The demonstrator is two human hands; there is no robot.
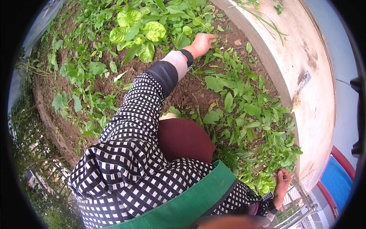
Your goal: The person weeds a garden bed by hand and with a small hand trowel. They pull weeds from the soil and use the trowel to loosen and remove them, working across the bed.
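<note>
Out ahead, my left hand (203, 43) reaches low over the soil with its fingertips pinched together beside small green weeds (217, 55). Whatever lies between those fingers is too small to make out. A bright yellow-green lettuce (143, 31) grows just left of that wrist. At the lower right, my right hand (282, 182) is at the edge of the leafy plants (244, 103), close to the concrete border. Its fingers are curled in; anything in them is hidden. Both wrists have dark bands, and the sleeves are black-and-white checked.
A pale concrete ledge (305, 126) curves along the right side. On it lie a small trowel (304, 82) and some pulled green stalks (263, 21). Metal railing (305, 198) stands by my right hand. My maroon-clad knee (185, 139) is between the arms.
</note>
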